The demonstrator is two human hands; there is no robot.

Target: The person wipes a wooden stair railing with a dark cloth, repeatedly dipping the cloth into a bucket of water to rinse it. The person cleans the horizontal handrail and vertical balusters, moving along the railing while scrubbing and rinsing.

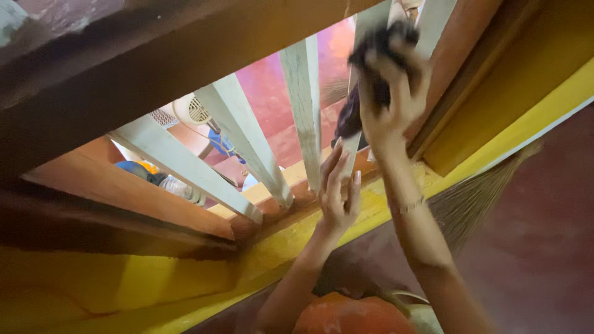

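— Blur hides much here; is that a cloth (378, 43) up top?

— Yes, dark and crumpled, partly motion-smeared. The right hand (390, 102) has its fingers curled round it, pressing it to a pale wooden bar (359, 80) of the window grille.

— And the left hand (337, 192)?

— Fingers straight and close together, lying against the bar's lower end, above the yellow sill (291, 238), holding nothing.

— Behind?

— A broom (476, 198), cut off by the right forearm.

Dark cloth (377, 62); pale whitewashed bars (238, 136); yellow sill (278, 247); reddish-brown frame (124, 198); tan broom (470, 198).
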